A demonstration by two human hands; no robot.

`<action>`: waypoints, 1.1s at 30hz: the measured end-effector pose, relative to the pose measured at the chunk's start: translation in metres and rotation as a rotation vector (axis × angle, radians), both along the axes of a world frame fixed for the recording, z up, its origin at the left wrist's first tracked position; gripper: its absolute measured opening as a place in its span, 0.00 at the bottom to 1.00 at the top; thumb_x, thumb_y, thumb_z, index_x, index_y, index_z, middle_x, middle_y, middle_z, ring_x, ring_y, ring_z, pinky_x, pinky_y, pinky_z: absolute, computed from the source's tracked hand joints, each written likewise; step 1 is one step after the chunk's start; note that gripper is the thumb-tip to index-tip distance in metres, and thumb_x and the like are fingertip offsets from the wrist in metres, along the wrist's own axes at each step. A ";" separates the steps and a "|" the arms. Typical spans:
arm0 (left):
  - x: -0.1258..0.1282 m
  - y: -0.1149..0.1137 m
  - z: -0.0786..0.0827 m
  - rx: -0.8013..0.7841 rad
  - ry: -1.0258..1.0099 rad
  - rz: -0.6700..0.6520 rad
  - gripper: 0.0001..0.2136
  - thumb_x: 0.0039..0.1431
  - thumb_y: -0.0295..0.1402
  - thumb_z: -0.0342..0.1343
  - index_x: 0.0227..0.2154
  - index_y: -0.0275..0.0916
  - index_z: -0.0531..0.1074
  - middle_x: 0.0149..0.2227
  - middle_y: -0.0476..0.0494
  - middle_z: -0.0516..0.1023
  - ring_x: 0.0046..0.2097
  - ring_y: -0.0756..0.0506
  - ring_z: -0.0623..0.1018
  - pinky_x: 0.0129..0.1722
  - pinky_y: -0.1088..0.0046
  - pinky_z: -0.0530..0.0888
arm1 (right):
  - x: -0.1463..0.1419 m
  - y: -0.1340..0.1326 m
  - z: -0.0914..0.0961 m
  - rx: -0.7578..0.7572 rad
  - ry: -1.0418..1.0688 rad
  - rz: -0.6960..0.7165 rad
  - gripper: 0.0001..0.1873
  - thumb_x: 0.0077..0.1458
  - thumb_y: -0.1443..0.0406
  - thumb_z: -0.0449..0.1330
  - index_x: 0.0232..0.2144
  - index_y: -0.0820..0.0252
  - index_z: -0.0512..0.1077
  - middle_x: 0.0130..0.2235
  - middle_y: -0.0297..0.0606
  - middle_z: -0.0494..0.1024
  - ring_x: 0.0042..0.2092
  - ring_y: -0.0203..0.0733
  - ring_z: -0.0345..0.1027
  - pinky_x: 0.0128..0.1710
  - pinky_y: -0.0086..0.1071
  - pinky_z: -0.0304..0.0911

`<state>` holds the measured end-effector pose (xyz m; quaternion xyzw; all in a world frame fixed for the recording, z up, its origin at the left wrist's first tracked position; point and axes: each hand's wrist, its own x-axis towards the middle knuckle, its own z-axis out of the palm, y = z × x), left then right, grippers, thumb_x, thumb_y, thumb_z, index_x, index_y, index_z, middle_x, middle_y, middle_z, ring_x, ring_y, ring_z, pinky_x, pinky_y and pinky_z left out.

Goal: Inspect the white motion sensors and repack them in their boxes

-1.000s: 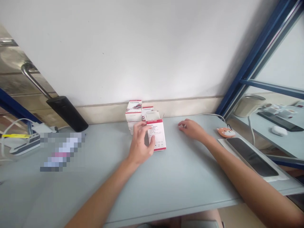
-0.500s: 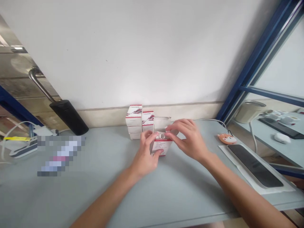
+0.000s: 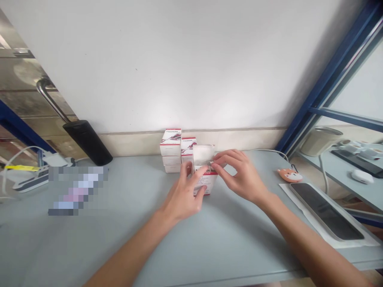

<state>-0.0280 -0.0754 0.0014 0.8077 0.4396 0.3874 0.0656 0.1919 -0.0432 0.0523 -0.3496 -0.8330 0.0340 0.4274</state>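
Observation:
A small white and red carton stands upright on the pale grey table, its top flap raised. My left hand grips the carton's left side with thumb and fingers. My right hand is at the carton's open top, its fingertips pinched on something small there that I cannot make out. Just behind, against the wall, stand stacked cartons of the same kind.
A black cylinder with a metal handle leans at the back left. A blurred patch lies left of centre. At the right are a fox-shaped mouse, a dark phone on a white sheet, and a blue frame.
My right hand came from resting on the table at the right to the carton's open top. The carton, held tilted before, now stands upright in my left hand.

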 end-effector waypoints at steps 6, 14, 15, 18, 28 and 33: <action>-0.003 -0.002 0.011 -0.052 -0.035 0.045 0.20 0.74 0.33 0.46 0.65 0.49 0.62 0.56 0.37 0.65 0.52 0.41 0.78 0.50 0.59 0.81 | -0.008 -0.003 -0.008 0.042 -0.088 -0.063 0.07 0.71 0.62 0.57 0.45 0.52 0.76 0.52 0.39 0.80 0.51 0.48 0.73 0.52 0.45 0.67; 0.000 -0.003 0.009 -0.020 -0.066 0.086 0.18 0.73 0.32 0.47 0.63 0.48 0.65 0.55 0.39 0.67 0.50 0.41 0.78 0.49 0.60 0.80 | -0.009 -0.003 -0.010 -0.001 -0.101 -0.082 0.09 0.71 0.61 0.55 0.43 0.52 0.76 0.53 0.42 0.78 0.50 0.50 0.74 0.48 0.46 0.70; -0.001 -0.002 0.008 -0.024 -0.068 0.093 0.18 0.73 0.33 0.47 0.63 0.48 0.65 0.55 0.38 0.67 0.51 0.41 0.78 0.49 0.60 0.80 | -0.009 -0.002 -0.010 -0.009 -0.096 -0.064 0.09 0.71 0.61 0.55 0.43 0.52 0.76 0.53 0.42 0.77 0.50 0.50 0.74 0.49 0.47 0.70; -0.003 0.001 0.003 -0.038 -0.085 0.093 0.19 0.74 0.34 0.48 0.65 0.50 0.62 0.56 0.39 0.67 0.54 0.40 0.78 0.51 0.59 0.79 | -0.011 0.001 -0.019 -0.080 0.018 0.043 0.12 0.72 0.61 0.55 0.53 0.49 0.73 0.57 0.43 0.75 0.56 0.50 0.72 0.56 0.48 0.70; -0.008 0.016 -0.011 0.004 -0.394 -0.107 0.18 0.72 0.36 0.55 0.62 0.48 0.64 0.63 0.37 0.67 0.63 0.38 0.72 0.62 0.55 0.74 | -0.024 0.002 -0.041 -0.212 0.323 0.170 0.08 0.69 0.57 0.60 0.47 0.51 0.74 0.62 0.45 0.71 0.64 0.51 0.68 0.62 0.47 0.68; -0.010 0.018 -0.010 -0.043 -0.443 -0.159 0.13 0.72 0.36 0.56 0.57 0.49 0.68 0.62 0.39 0.68 0.63 0.39 0.73 0.61 0.56 0.75 | -0.020 0.003 -0.040 -0.189 0.420 0.180 0.15 0.68 0.60 0.62 0.54 0.48 0.66 0.54 0.41 0.79 0.56 0.48 0.75 0.57 0.47 0.70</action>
